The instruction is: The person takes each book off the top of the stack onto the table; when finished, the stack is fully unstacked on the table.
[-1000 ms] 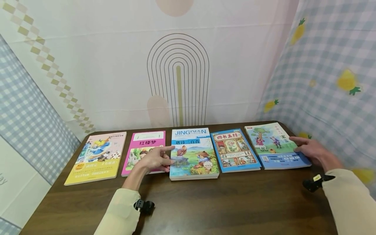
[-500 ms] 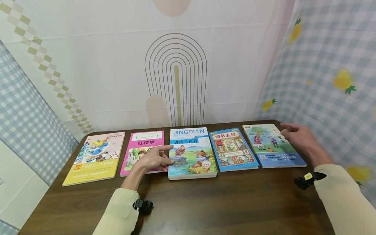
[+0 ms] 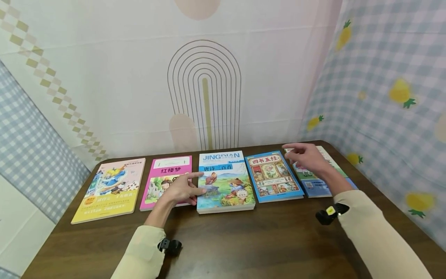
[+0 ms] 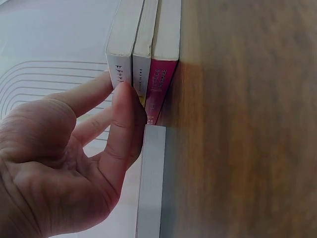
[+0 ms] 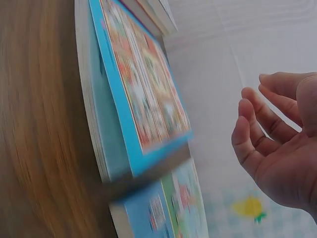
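Note:
In the head view, my left hand [image 3: 179,190] reaches over a magenta book [image 3: 153,190], its fingertips at the left edge of a middle book stack [image 3: 226,190] topped by a blue-green illustrated cover. The left wrist view has the fingers of this hand [image 4: 64,163] extended against the spines of the stack [image 4: 143,44], which holds three books, the lowest with a magenta spine. My right hand [image 3: 306,157], loosely bent and holding nothing, hovers over the gap between a blue-bordered book [image 3: 275,178] and a green-and-blue book [image 3: 317,188], hiding part of the latter.
A pink-and-yellow book [image 3: 111,190] lies at the far left of the dark wooden table [image 3: 226,244]. All the books form a row near the back edge. Behind hangs a pale patterned cloth [image 3: 139,77]; checked cloth [image 3: 376,124] closes off the right side.
My right hand has left the green-and-blue book's right edge and swung left over that book towards the blue-bordered one. The left hand stays at the stack. The head view has shifted slightly.

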A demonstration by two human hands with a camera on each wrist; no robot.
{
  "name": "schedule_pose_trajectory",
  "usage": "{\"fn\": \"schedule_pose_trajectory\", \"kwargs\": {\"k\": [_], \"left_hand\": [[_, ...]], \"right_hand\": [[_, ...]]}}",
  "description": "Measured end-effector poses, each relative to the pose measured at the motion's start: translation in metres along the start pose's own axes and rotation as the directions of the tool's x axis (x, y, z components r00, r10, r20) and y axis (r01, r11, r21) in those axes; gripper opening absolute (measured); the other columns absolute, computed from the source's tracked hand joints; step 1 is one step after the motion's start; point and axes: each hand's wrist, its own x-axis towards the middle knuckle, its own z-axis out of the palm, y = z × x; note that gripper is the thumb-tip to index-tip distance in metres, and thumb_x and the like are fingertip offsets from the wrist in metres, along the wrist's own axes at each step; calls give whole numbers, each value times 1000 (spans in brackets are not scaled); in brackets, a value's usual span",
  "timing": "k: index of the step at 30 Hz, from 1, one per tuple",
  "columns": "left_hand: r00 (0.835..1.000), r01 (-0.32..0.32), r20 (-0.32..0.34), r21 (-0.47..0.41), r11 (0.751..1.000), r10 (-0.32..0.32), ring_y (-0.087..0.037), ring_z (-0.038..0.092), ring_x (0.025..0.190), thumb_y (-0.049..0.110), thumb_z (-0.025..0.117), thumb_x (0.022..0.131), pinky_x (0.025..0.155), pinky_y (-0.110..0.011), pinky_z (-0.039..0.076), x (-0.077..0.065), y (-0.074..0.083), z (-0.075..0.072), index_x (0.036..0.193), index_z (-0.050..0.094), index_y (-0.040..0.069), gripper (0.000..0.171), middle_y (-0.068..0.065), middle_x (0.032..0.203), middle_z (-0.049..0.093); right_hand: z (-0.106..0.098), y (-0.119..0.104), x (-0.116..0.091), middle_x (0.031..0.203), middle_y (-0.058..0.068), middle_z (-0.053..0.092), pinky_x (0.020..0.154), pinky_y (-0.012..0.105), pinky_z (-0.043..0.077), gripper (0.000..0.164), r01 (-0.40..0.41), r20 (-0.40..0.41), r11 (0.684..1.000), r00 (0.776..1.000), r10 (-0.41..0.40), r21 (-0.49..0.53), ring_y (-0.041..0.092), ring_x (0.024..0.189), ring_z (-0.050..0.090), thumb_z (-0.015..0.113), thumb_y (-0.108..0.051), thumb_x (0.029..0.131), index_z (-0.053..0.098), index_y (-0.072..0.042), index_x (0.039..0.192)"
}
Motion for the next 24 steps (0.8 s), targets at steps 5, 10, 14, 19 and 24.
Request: {"fn": "schedule_pose_trajectory", "kwargs": {"k": [5,10,14,19,24], "left_hand": [[1000,7,-5,11,1000,-7,-19,64,56,10,81,94,55,-32,62,-1,0,0,156,52,13,69,-15,83,66],[1000,20,-14,15,1000,-20,-18,64,54,11,80,95,55,-32,61,1,0,1,156,53,15,68,-13,77,67],[999,30,-21,18,999,-30,-18,64,54,11,80,95,55,-31,61,1,0,1,157,52,15,68,-14,76,67],[999,36,-17,9,999,-36,-17,63,53,9,78,96,53,-30,60,0,1,1,158,50,15,69,-17,85,71],[999,37,-12,28,999,-36,-15,62,51,9,78,96,52,-29,59,-2,3,0,159,50,15,69,-20,98,74]], "right_hand": [[29,-13,6,107,21,66,82,48,62,44,27,57,999,998,-30,44,33,94,66,65,-22,106,61,-6,147],[56,-13,10,119,28,65,84,50,63,46,7,126,995,992,-20,103,38,100,68,65,-19,106,59,-5,149],[75,-11,11,118,29,65,80,44,65,48,6,186,989,982,-33,148,37,99,69,64,-18,107,56,-3,151],[94,-9,12,114,24,66,74,39,66,49,-18,237,977,971,-33,213,34,93,72,65,-16,106,55,-1,151],[106,-7,12,115,21,67,70,38,66,47,-35,269,967,962,-35,252,28,89,71,65,-14,105,57,-1,150]]}}
